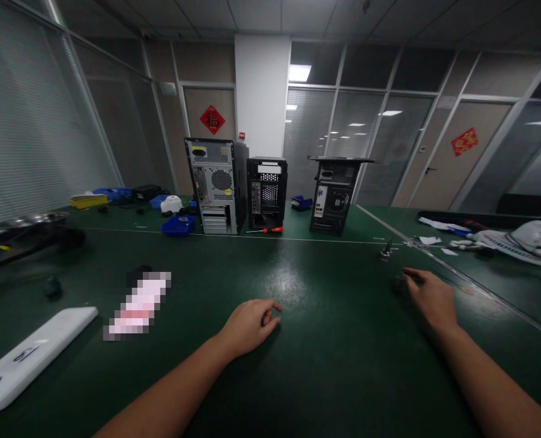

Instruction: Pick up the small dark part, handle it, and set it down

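Note:
Both my forearms reach out over a dark green table [325, 365]. My left hand [251, 324] rests on the tabletop near the middle, its fingers curled in towards the thumb in a loose pinch; whatever sits inside is too small to make out. My right hand [430, 298] lies further right with its fingers closed over a small dark object [400, 282] on the table. A small upright dark part [386, 249] stands just beyond that hand.
Three computer towers stand at the far side: a grey one [216, 185], a small black one [267, 191] and another black one [337, 194]. A red-handled screwdriver [270, 230] lies before them, near a blue tray [178, 225]. A white panel [28, 356] lies at the left.

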A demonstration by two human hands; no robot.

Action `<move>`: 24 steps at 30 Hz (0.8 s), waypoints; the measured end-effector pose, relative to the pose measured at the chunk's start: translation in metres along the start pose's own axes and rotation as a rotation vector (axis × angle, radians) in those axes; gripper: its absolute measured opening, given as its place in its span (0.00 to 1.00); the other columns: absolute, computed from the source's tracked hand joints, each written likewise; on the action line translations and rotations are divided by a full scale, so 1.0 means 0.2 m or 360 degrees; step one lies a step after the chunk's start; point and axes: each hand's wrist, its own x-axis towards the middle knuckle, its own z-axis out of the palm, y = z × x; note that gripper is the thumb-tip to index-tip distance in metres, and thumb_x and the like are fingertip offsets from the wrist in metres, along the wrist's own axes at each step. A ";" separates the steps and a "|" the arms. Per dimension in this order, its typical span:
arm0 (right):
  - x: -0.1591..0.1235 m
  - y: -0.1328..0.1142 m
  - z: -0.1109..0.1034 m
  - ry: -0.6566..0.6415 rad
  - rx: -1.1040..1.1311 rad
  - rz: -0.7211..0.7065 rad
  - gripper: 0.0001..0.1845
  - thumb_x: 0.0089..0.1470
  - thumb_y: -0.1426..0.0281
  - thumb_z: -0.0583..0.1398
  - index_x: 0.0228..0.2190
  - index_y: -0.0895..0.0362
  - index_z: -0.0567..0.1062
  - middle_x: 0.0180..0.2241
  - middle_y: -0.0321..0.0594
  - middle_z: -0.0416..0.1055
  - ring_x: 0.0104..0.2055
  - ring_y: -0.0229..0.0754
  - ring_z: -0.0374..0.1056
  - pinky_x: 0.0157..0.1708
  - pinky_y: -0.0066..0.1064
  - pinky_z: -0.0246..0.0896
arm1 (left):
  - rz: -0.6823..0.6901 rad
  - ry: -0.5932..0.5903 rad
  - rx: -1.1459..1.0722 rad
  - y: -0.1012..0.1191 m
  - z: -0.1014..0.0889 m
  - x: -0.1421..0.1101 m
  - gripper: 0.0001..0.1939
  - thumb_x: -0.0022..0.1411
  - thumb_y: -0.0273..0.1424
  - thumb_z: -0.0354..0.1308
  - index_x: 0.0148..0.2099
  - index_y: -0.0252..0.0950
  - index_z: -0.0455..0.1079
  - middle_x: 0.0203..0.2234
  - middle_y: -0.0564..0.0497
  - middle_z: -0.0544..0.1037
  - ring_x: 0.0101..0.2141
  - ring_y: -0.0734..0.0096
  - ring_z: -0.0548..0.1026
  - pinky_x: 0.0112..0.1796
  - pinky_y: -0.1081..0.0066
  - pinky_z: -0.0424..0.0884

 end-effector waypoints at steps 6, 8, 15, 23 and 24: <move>0.00 0.05 0.00 -0.0153 -0.0041 -0.0112 0.27 0.61 0.57 0.51 0.49 0.59 0.79 0.49 0.54 0.74 0.47 0.56 0.71 0.46 0.43 0.63 | 0.0002 0.0009 -0.0020 0.00 0.00 0.00 0.12 0.67 0.35 0.55 0.50 0.40 0.73 0.26 0.56 0.73 0.32 0.69 0.73 0.37 0.70 0.64; 0.00 0.04 0.00 -0.0147 -0.0018 -0.0131 0.26 0.61 0.59 0.51 0.49 0.60 0.79 0.49 0.54 0.74 0.47 0.56 0.71 0.47 0.42 0.62 | 0.0002 0.0006 -0.0026 0.00 -0.01 -0.01 0.12 0.67 0.35 0.55 0.51 0.40 0.73 0.26 0.56 0.73 0.32 0.69 0.73 0.37 0.70 0.64; 0.00 -0.01 -0.03 0.0014 0.0070 -0.0071 0.24 0.60 0.58 0.52 0.47 0.58 0.79 0.49 0.52 0.75 0.48 0.55 0.71 0.48 0.42 0.62 | 0.0001 0.0009 -0.0038 0.01 -0.01 -0.01 0.12 0.67 0.34 0.55 0.50 0.40 0.73 0.26 0.56 0.72 0.32 0.69 0.72 0.37 0.70 0.64; 0.00 0.03 0.02 -0.0165 0.0081 0.0010 0.25 0.61 0.58 0.52 0.51 0.56 0.78 0.44 0.51 0.79 0.44 0.57 0.74 0.44 0.43 0.64 | -0.0004 0.0012 -0.0039 0.00 -0.01 0.00 0.11 0.67 0.34 0.56 0.50 0.40 0.73 0.26 0.56 0.72 0.32 0.69 0.72 0.38 0.70 0.64; 0.01 0.03 0.02 -0.0154 0.0086 -0.0011 0.25 0.61 0.58 0.52 0.50 0.57 0.79 0.45 0.51 0.79 0.45 0.57 0.73 0.45 0.43 0.64 | -0.0007 0.0008 -0.0037 0.00 0.00 0.00 0.11 0.67 0.34 0.56 0.50 0.40 0.73 0.26 0.56 0.72 0.32 0.69 0.72 0.38 0.70 0.64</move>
